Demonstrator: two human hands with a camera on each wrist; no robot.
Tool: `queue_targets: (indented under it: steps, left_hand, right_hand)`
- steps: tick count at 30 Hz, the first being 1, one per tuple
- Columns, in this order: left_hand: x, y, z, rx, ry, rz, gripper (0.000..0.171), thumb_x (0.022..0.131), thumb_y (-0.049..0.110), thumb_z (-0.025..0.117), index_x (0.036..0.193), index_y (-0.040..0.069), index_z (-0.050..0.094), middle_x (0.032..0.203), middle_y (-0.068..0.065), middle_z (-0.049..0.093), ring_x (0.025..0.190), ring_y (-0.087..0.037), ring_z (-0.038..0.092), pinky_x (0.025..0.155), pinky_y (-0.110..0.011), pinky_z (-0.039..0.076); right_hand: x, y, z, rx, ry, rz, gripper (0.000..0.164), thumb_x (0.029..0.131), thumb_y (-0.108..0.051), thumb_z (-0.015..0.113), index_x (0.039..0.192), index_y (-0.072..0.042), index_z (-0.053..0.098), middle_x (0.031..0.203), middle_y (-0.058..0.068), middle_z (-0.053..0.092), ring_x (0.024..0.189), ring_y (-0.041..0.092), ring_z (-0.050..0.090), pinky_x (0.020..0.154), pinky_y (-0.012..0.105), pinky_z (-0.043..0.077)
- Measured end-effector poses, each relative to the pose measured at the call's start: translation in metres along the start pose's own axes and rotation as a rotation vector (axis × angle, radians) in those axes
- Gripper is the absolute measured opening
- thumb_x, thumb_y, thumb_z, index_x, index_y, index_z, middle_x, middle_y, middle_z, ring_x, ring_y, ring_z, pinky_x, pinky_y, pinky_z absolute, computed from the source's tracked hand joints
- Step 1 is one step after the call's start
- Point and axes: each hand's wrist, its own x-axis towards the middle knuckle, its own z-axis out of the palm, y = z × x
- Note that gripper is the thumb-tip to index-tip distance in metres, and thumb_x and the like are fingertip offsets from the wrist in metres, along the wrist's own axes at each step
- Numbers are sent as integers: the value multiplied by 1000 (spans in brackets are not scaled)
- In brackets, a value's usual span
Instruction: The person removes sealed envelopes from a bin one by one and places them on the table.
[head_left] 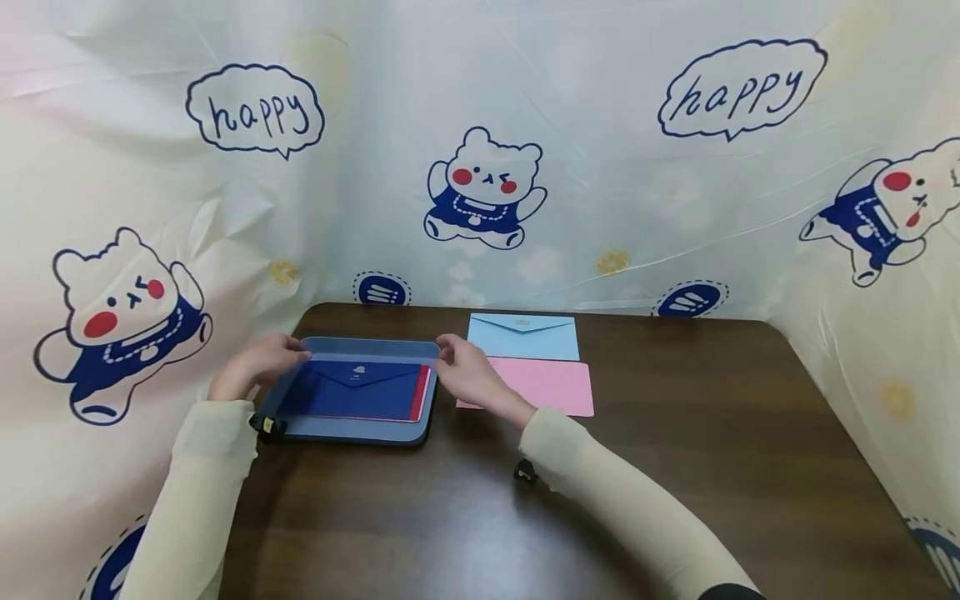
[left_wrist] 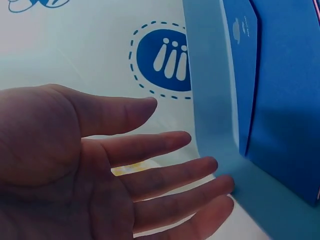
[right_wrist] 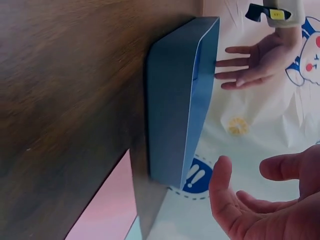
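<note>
A shallow blue tray (head_left: 348,428) lies on the left of the table, also seen from its side in the right wrist view (right_wrist: 171,100). In it rests a dark blue envelope (head_left: 322,396) with a pointed flap; a red edge (head_left: 417,396) peeks out at its right. My left hand (head_left: 258,364) is at the tray's left rim, its fingers extended and spread, with fingertips at or near the rim. By the tray's back right corner hovers my right hand (head_left: 474,375), fingers loosely bent and thumb apart. Nothing shows between its fingers in the right wrist view.
Right of the tray, a light blue envelope (head_left: 517,340) lies behind a pink one (head_left: 543,387), their edges meeting. The brown wooden table (head_left: 675,467) extends to the right. Printed cloth (head_left: 600,208) hangs around its back and sides.
</note>
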Motion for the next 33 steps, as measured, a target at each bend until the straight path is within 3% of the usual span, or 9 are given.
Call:
queue_targets:
  steps: [3, 6, 10, 13, 17, 22, 25, 30, 33]
  left_hand:
    - [4, -2, 0, -32, -13, -46, 53, 110, 19, 49, 146, -20, 42, 104, -24, 53, 77, -27, 54, 69, -46, 59]
    - [10, -5, 1, -66, -21, -84, 55, 110, 20, 47, 148, -19, 40, 121, -34, 43, 101, -37, 46, 83, -55, 59]
    - [17, -9, 4, -79, -38, -97, 55, 110, 20, 46, 149, -18, 38, 125, -40, 40, 111, -49, 49, 83, -55, 60]
    - [19, -11, 3, -78, -65, -102, 56, 111, 20, 45, 151, -18, 36, 146, -46, 32, 127, -60, 47, 81, -53, 61]
    - [21, -11, 1, -78, -106, -109, 58, 111, 21, 44, 153, -18, 32, 153, -46, 24, 131, -62, 46, 80, -54, 61]
    - [24, -11, 1, -114, -136, -130, 59, 112, 21, 45, 154, -17, 29, 153, -46, 24, 130, -62, 46, 80, -55, 61]
    - [25, -11, 2, -142, -148, -148, 59, 112, 21, 44, 156, -16, 27, 154, -45, 23, 131, -63, 44, 81, -55, 61]
    - [28, -14, 4, -157, -156, -158, 59, 112, 20, 46, 155, -16, 28, 153, -45, 26, 130, -63, 45, 79, -54, 61]
    - [30, -14, 6, -168, -159, -166, 60, 112, 20, 45, 155, -17, 27, 153, -45, 26, 130, -62, 45, 79, -53, 62]
  right_hand:
    - [3, -6, 6, 19, -32, -6, 46, 107, -15, 57, 150, -2, 52, 135, 17, 62, 76, 21, 63, 74, 33, 57]
    - [4, -11, 14, 46, -74, 13, 47, 108, -15, 56, 153, -2, 49, 139, 18, 60, 66, 28, 64, 63, 34, 56]
    - [6, -15, 27, -29, -108, 26, 51, 108, -18, 57, 155, -3, 46, 144, 17, 59, 101, 26, 71, 81, 35, 61]
    - [7, -17, 37, -92, -127, 13, 53, 108, -20, 56, 157, -2, 45, 148, 17, 59, 119, 23, 66, 94, 38, 58]
    - [9, -17, 47, -67, -140, 43, 54, 108, -20, 57, 157, -2, 44, 146, 19, 59, 88, 21, 74, 80, 34, 61]
    - [11, -19, 53, 36, -178, 138, 60, 107, -18, 59, 160, -2, 37, 97, 20, 71, 47, 23, 57, 49, 31, 52]
    - [11, -20, 56, 77, -201, 180, 64, 108, -19, 59, 163, -1, 31, 71, 18, 66, 45, 19, 56, 49, 33, 55]
    - [10, -15, 58, 72, -230, 232, 68, 107, -19, 59, 163, 3, 26, 58, 7, 56, 42, 16, 51, 63, 47, 61]
    - [10, -11, 58, 50, -261, 250, 67, 107, -19, 58, 161, 5, 27, 55, 4, 51, 41, 15, 48, 62, 46, 60]
